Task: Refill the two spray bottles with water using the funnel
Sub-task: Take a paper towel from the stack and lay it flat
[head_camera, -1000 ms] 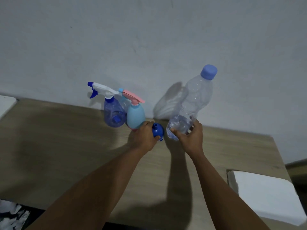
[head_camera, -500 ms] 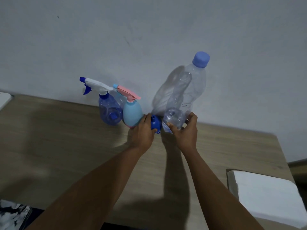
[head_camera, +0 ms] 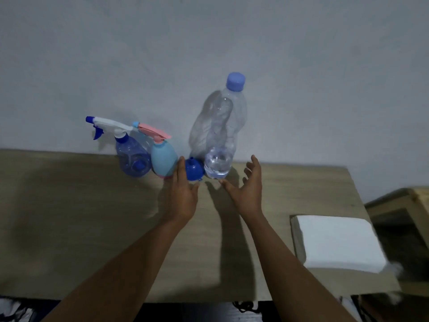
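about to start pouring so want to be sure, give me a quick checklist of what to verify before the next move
1. Water bottle upright on the table: ok.
2. Its cap off for pouring: not ok, still on.
3. Funnel seated in a spray bottle: not ok, it sits spout up on the table.
4. Spray heads off the clear blue spray bottle and light blue spray bottle: not ok, both still on.
5. Left hand and right hand free: ok, both open, holding nothing.
6. Water enough for both bottles: cannot tell.

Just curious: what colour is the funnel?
Dark blue; the funnel shows clearly in the head view.
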Motion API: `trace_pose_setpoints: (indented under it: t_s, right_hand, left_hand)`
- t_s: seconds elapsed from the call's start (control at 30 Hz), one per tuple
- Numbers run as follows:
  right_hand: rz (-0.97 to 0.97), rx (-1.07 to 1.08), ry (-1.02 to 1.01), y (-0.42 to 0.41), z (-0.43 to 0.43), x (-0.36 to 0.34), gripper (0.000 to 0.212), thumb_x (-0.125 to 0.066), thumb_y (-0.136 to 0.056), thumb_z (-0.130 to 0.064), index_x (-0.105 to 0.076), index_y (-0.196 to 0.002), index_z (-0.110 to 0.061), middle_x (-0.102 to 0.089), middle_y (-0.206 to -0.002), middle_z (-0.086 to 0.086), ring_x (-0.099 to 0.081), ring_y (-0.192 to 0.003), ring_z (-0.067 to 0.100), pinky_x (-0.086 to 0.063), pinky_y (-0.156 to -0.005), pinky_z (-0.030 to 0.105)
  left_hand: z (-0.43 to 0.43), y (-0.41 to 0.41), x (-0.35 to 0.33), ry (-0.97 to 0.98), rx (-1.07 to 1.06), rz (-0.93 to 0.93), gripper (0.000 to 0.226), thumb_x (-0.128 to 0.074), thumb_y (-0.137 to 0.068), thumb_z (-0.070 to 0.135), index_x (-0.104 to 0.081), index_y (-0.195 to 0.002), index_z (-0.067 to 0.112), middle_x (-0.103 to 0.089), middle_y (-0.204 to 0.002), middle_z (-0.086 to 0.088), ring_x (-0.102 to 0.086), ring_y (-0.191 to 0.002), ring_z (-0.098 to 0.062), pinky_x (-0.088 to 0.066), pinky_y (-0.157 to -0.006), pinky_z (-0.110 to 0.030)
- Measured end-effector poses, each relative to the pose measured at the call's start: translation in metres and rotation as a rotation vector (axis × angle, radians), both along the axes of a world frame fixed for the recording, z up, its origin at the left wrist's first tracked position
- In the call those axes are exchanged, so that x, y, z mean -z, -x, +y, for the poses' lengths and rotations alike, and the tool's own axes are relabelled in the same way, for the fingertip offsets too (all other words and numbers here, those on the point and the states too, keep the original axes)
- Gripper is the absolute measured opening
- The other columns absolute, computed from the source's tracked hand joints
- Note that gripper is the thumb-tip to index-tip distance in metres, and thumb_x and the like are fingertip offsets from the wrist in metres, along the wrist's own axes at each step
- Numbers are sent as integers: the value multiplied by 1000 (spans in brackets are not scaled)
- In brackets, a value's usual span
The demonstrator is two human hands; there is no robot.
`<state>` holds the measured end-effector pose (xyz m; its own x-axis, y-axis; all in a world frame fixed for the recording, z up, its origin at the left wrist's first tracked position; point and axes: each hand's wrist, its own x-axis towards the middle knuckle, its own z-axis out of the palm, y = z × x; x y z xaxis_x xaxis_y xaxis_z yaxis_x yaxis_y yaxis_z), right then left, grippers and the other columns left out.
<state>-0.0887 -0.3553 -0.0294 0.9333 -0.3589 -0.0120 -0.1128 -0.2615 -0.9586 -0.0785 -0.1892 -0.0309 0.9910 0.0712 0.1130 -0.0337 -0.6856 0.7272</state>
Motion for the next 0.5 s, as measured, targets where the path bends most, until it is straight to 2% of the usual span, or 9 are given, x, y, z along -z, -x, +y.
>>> trace_pose_setpoints:
  t_s: [0.07,0.13,0.2,0.27,0.37,0.43,0.5]
  right_hand:
    - [-8,67,0,27,-15,-6,94,-83,-78,-12,-27,-153,-19,-46,-142,5,-52,-123,15,-46,-106,31]
    - [-47,109,34,56,-36,-13,79,-77,-83,-11,-35,-149,-17,-53,-133,5,-58,-114,14,-51,-99,30]
    - [-59,129,66,86,-64,-20,67,-73,-88,-12,-40,-145,-17,-56,-125,4,-60,-109,13,-53,-94,26]
    - [-45,151,108,114,-97,-28,58,-71,-90,-12,-45,-142,-16,-59,-119,2,-62,-105,12,-52,-87,18]
    - [9,234,173,154,-153,-34,44,-69,-92,-14,-54,-133,-16,-61,-109,0,-63,-97,10,-51,-74,10]
    - [57,337,202,181,-190,-29,34,-68,-92,-17,-59,-125,-15,-64,-104,2,-64,-93,14,-50,-70,13]
    - [114,449,219,206,-223,-21,27,-68,-92,-18,-62,-117,-11,-66,-95,5,-65,-89,21,-51,-72,26]
  left_hand:
    - [-13,31,-17,75,-9,-17,73,-69,-86,2,-31,-148,1,-37,-150,-19,-36,-126,-16,-26,-96,-10]
    - [-33,59,-30,107,21,34,66,-69,-86,3,-38,-143,0,-48,-138,-17,-46,-98,-9,-27,-85,3]
    - [-56,82,-34,105,96,82,58,-72,-85,8,-46,-136,2,-57,-122,-11,-44,-72,0,-27,-72,7]
    - [-81,100,-30,116,167,105,55,-75,-82,12,-52,-131,7,-60,-106,-5,-46,-68,8,-34,-70,1]
    - [-123,123,-21,175,200,231,42,-79,-79,18,-59,-116,11,-60,-89,1,-55,-64,-7,-51,-74,-30]
    - [-151,140,-15,167,203,367,32,-79,-79,26,-60,-103,15,-62,-84,1,-61,-71,-16,-52,-74,-31]
    - [-173,158,-8,145,208,458,28,-78,-80,33,-58,-95,19,-64,-82,2,-63,-78,-16,-50,-72,-28]
